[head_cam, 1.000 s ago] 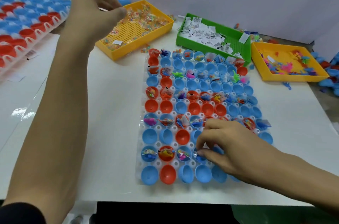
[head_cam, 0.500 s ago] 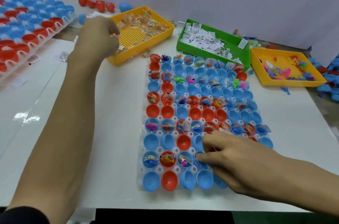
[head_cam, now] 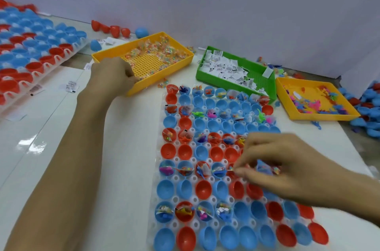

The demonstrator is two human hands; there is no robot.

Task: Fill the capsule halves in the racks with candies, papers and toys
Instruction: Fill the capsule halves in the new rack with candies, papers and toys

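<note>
Left hand (head_cam: 112,76) curled into yellow perforated plastic candy tray (head_cam: 144,61), grip contents hidden; right hand (head_cam: 273,160) pinches small wrapped candy (head_cam: 231,169) over clear plastic capsule rack (head_cam: 174,177), likely dropping it in.

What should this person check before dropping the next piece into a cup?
1. Right hand over the rack: ok, it hovers above the third filled row from the near edge.
2. Piece held: its fingers pinch something small; what it is, cannot tell, blurred.
3. Cup under the fingers not yet complete: cannot tell, the hand hides it.
4. Left hand at the candy tray: ok, at its near corner.
5. Candy left in that tray: ok, a pile lies at the far side.
6. Paper tray and toy tray stocked: ok, both hold pieces.
</note>
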